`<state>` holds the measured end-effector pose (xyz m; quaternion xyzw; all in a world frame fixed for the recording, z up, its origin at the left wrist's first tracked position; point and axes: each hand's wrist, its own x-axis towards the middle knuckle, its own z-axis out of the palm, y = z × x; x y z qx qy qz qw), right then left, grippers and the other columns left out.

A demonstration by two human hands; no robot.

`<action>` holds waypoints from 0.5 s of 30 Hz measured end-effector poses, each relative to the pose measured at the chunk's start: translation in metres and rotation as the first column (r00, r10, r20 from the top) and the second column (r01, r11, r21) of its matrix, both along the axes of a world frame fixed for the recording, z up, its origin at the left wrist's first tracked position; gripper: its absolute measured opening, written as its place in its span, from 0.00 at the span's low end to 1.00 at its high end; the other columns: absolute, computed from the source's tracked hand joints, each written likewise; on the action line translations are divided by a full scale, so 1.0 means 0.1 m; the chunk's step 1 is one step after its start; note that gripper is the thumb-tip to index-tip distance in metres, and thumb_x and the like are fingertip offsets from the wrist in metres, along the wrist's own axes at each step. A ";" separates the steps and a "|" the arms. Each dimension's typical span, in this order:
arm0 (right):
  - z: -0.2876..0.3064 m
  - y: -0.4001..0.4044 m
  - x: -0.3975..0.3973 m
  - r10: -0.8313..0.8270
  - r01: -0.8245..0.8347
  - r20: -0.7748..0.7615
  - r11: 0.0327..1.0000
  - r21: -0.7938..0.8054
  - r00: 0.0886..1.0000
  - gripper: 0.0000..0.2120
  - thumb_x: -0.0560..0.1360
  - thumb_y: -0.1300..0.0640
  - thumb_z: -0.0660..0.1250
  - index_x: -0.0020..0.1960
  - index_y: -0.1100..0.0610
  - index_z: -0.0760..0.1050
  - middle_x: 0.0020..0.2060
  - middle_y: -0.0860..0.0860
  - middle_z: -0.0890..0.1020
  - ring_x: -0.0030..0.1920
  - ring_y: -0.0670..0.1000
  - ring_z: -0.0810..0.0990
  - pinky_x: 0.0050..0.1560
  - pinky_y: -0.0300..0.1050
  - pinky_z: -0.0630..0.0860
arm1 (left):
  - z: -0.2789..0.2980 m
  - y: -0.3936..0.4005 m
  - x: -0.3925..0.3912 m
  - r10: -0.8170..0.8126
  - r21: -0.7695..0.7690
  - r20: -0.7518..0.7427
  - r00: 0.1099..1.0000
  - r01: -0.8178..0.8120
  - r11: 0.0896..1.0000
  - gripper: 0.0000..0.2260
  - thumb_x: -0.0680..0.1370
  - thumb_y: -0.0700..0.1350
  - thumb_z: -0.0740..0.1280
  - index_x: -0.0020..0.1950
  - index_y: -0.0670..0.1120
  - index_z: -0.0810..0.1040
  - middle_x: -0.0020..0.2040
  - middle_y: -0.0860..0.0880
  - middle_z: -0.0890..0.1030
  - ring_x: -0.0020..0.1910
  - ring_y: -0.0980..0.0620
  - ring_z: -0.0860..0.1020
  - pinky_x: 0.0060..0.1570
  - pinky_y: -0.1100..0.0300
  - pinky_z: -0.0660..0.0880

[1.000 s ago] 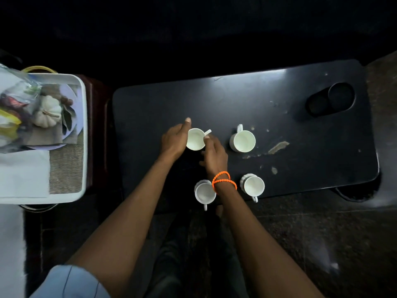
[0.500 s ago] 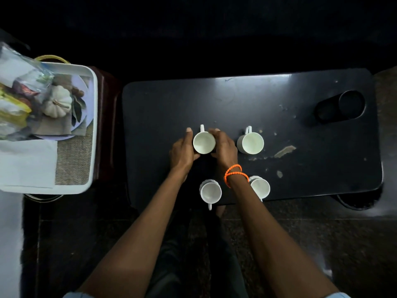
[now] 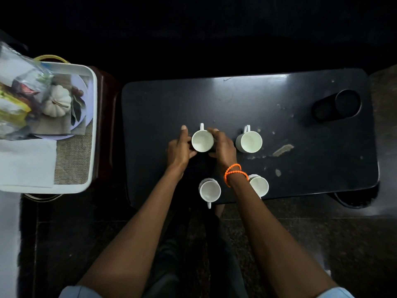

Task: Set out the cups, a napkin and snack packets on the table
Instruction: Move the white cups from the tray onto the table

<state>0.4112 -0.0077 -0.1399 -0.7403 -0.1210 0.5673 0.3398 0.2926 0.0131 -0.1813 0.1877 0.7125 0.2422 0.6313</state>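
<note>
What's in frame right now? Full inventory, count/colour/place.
cups: 4, white, on table; far-left one held between both hands, far-right, near-left, near-right partly behind the right forearm
table: 1, black, centre, scuffed top
recess: 1, black, table's far right corner
tray: 1, white, left of table
napkin: 1, white, in tray, near side
packets: several, yellow and clear, count unclear, in tray, far side
pumpkin: 1, white, in tray
bracelet: orange, strand count unclear, right wrist
left hand: on cup's left side
right hand: on cup's right side
</note>
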 end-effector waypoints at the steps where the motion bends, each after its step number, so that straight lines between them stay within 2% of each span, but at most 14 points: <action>1: 0.01 -0.01 0.00 -0.009 0.009 -0.018 1.000 -0.005 1.000 0.17 0.72 0.41 0.61 0.50 0.45 0.84 0.52 0.46 0.86 0.57 0.52 0.83 0.63 0.61 0.79 | -0.01 0.00 -0.02 0.013 0.004 0.011 1.000 -0.013 1.000 0.30 0.84 0.63 0.58 0.61 0.37 0.83 0.55 0.38 0.86 0.54 0.43 0.87 0.48 0.57 0.85; 3: 0.01 -0.04 0.01 -0.032 0.032 -0.004 0.999 0.011 0.999 0.16 0.72 0.41 0.62 0.49 0.47 0.84 0.52 0.48 0.86 0.59 0.55 0.82 0.61 0.63 0.79 | -0.03 -0.02 -0.07 0.021 0.003 0.027 0.999 -0.022 1.000 0.33 0.84 0.65 0.56 0.64 0.35 0.81 0.54 0.38 0.85 0.53 0.42 0.86 0.48 0.57 0.85; 4: -0.01 -0.07 0.02 -0.049 0.047 0.044 0.998 0.044 0.998 0.16 0.74 0.43 0.62 0.51 0.49 0.84 0.53 0.49 0.86 0.61 0.56 0.82 0.61 0.64 0.79 | -0.04 -0.04 -0.10 0.014 0.002 0.025 1.000 -0.015 1.000 0.34 0.85 0.65 0.55 0.65 0.35 0.80 0.51 0.39 0.85 0.52 0.42 0.86 0.47 0.57 0.85; 6: -0.04 -0.16 0.05 -0.089 0.067 0.191 0.990 0.120 0.977 0.18 0.77 0.48 0.63 0.61 0.53 0.83 0.59 0.52 0.85 0.63 0.54 0.81 0.64 0.61 0.78 | -0.05 -0.14 -0.15 -0.026 0.002 -0.034 0.999 0.026 1.000 0.34 0.85 0.65 0.55 0.64 0.35 0.81 0.47 0.41 0.84 0.50 0.41 0.85 0.48 0.53 0.85; 8: -0.04 -0.30 0.11 -0.138 0.075 0.359 0.980 0.183 0.923 0.19 0.77 0.48 0.64 0.63 0.55 0.82 0.59 0.52 0.85 0.60 0.51 0.82 0.64 0.56 0.78 | -0.06 -0.31 -0.21 -0.113 0.025 -0.163 0.980 0.119 0.993 0.32 0.85 0.64 0.56 0.61 0.37 0.83 0.49 0.40 0.85 0.51 0.39 0.85 0.55 0.44 0.84; 10: -0.04 -0.50 0.23 -0.180 0.055 0.558 0.971 0.234 0.810 0.19 0.75 0.50 0.66 0.61 0.57 0.82 0.54 0.54 0.86 0.55 0.54 0.83 0.60 0.56 0.79 | -0.06 -0.54 -0.29 -0.282 0.067 -0.333 0.900 0.321 0.945 0.28 0.85 0.63 0.57 0.57 0.41 0.84 0.52 0.40 0.86 0.54 0.38 0.84 0.60 0.45 0.80; 12: -0.08 -0.74 0.39 -0.161 -0.039 0.749 0.970 0.242 0.643 0.18 0.74 0.53 0.70 0.60 0.61 0.82 0.53 0.58 0.85 0.54 0.60 0.82 0.59 0.58 0.78 | -0.02 -0.78 -0.33 -0.396 0.096 -0.456 0.797 0.486 0.869 0.24 0.82 0.64 0.60 0.55 0.45 0.84 0.54 0.43 0.85 0.54 0.42 0.83 0.58 0.53 0.78; 14: -0.14 -0.99 0.56 -0.059 -0.127 0.856 0.982 0.143 0.513 0.19 0.72 0.52 0.73 0.60 0.60 0.81 0.55 0.58 0.83 0.56 0.62 0.80 0.59 0.57 0.76 | 0.06 -1.00 -0.30 -0.430 0.104 -0.466 0.773 0.531 0.841 0.28 0.77 0.68 0.63 0.63 0.46 0.82 0.60 0.46 0.82 0.56 0.47 0.82 0.59 0.53 0.78; 15: -0.16 -1.10 0.61 0.014 -0.125 0.870 0.991 0.055 0.492 0.22 0.71 0.50 0.75 0.61 0.57 0.80 0.57 0.58 0.82 0.58 0.62 0.79 0.59 0.58 0.74 | 0.10 -1.10 -0.26 -0.449 0.099 -0.458 0.767 0.546 0.832 0.32 0.75 0.70 0.63 0.67 0.47 0.79 0.63 0.47 0.80 0.59 0.48 0.81 0.62 0.51 0.78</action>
